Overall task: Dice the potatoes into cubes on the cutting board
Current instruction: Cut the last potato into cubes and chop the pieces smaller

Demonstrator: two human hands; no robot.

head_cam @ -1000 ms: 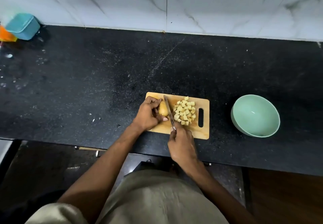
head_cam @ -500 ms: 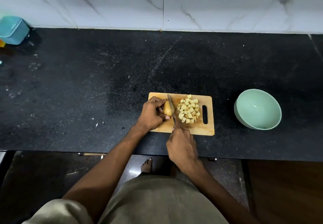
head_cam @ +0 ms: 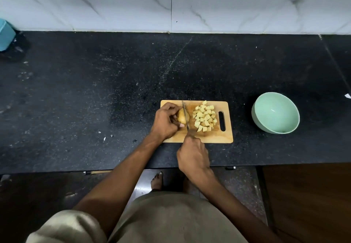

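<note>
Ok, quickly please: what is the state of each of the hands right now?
Left hand: closed on the potato piece, steadying it on the cutting board.
Right hand: closed on the knife, blade at the potato piece.

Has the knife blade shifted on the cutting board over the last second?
Yes. The knife blade moved left across the cutting board, away from the potato cubes, and now sits in the potato piece.
</note>
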